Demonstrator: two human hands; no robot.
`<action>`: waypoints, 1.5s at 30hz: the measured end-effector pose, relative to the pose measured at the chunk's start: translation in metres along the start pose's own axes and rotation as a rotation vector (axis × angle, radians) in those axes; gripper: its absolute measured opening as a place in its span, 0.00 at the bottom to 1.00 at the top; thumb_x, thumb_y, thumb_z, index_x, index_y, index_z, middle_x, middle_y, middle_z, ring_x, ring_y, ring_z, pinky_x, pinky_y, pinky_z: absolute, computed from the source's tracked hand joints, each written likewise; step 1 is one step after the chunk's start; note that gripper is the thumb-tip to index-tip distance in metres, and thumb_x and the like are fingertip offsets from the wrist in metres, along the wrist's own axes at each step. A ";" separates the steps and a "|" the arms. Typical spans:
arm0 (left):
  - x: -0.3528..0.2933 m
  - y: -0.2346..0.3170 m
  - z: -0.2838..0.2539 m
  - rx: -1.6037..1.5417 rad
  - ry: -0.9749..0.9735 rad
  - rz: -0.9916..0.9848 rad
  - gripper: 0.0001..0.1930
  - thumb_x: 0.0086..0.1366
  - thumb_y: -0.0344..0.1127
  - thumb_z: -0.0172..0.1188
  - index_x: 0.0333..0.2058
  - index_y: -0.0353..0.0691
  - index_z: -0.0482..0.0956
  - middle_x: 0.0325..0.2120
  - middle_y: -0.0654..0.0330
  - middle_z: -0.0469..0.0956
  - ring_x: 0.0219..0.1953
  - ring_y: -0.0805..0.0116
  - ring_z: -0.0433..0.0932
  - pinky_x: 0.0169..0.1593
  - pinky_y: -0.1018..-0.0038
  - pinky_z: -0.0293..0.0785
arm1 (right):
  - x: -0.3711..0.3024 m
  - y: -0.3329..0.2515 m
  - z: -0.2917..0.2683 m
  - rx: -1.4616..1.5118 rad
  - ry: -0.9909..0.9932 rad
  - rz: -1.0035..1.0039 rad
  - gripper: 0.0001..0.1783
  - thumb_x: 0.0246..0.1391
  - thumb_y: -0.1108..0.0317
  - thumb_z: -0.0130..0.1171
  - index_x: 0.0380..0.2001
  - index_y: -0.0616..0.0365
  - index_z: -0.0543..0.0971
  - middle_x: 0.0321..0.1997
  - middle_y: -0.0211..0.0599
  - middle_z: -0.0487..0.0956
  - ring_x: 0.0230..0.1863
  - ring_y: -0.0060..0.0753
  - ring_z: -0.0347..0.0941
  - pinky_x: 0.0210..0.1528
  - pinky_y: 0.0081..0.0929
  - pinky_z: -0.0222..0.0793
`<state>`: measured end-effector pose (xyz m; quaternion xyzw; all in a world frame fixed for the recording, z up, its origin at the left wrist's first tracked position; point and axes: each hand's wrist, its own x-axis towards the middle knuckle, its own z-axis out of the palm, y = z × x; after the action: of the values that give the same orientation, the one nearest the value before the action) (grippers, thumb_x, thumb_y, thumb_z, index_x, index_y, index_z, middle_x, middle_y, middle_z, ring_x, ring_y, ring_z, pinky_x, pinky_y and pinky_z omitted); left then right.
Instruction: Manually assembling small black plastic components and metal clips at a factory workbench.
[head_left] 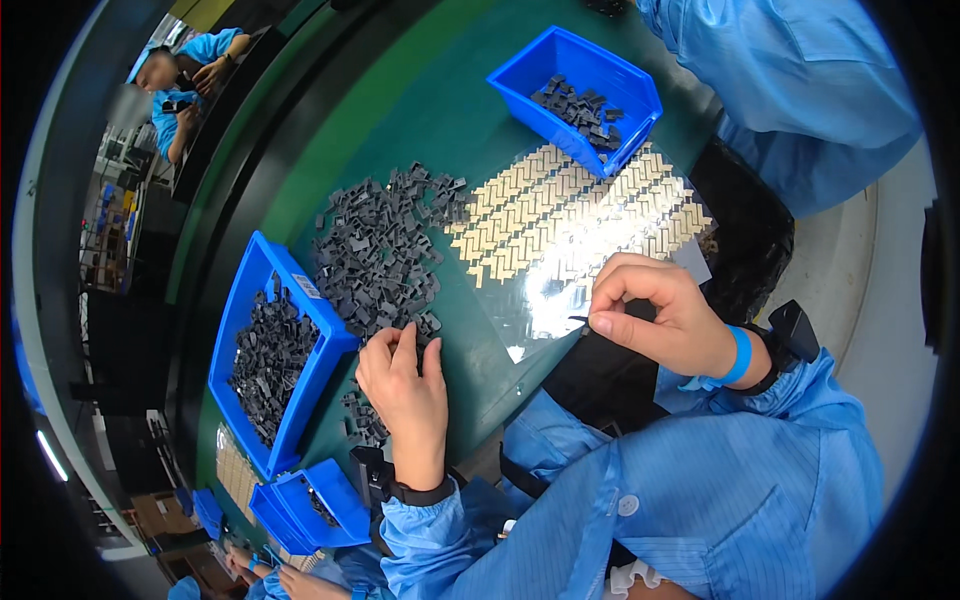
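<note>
My right hand (655,315) is closed in a pinch on a small black plastic piece (579,319), which sticks out past the thumb and fingertip. It hovers over the near edge of a clear sheet (515,320) bearing rows of small tan strips (580,215). Further left, my left hand (405,390) rests at the near side of a loose pile of small dark grey plastic parts (375,245). Its thumb stands apart from the fingers, and the fingertips touch the pile. Whether a part lies under those fingertips is hidden.
A blue bin (335,340) full of dark parts stands left of the pile. Another blue bin (510,90) with fewer parts sits on the sheet's far end. Smaller blue bins (345,500) and co-workers' hands (300,582) are at lower left. A blue-clothed person (800,90) is at upper right.
</note>
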<state>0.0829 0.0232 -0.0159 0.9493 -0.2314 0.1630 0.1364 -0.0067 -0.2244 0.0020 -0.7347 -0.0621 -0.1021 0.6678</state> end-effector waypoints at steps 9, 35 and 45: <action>0.001 -0.002 0.006 0.030 0.178 0.118 0.08 0.50 0.26 0.61 0.31 0.33 0.78 0.33 0.56 0.75 0.36 0.59 0.72 0.42 0.68 0.65 | 0.001 0.002 0.005 0.034 0.031 -0.029 0.03 0.49 0.74 0.57 0.26 0.62 0.75 0.27 0.30 0.71 0.28 0.21 0.67 0.30 0.18 0.62; -0.025 0.066 -0.023 -2.072 -0.333 -0.593 0.08 0.57 0.25 0.58 0.37 0.32 0.77 0.32 0.53 0.75 0.27 0.70 0.73 0.32 0.74 0.71 | 0.004 -0.006 0.032 -0.023 0.028 -0.558 0.27 0.37 0.77 0.68 0.45 0.60 0.71 0.38 0.42 0.78 0.37 0.39 0.73 0.38 0.30 0.69; -0.034 0.095 -0.029 -2.134 -0.405 -0.641 0.12 0.62 0.28 0.52 0.44 0.33 0.74 0.42 0.53 0.73 0.35 0.69 0.73 0.40 0.74 0.70 | -0.005 0.000 0.028 -0.019 0.070 -0.496 0.25 0.38 0.76 0.68 0.42 0.62 0.72 0.34 0.42 0.76 0.35 0.38 0.72 0.35 0.28 0.69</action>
<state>0.0008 -0.0350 0.0154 0.3723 -0.0160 -0.3170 0.8722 -0.0093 -0.1968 -0.0014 -0.6992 -0.2165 -0.2889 0.6171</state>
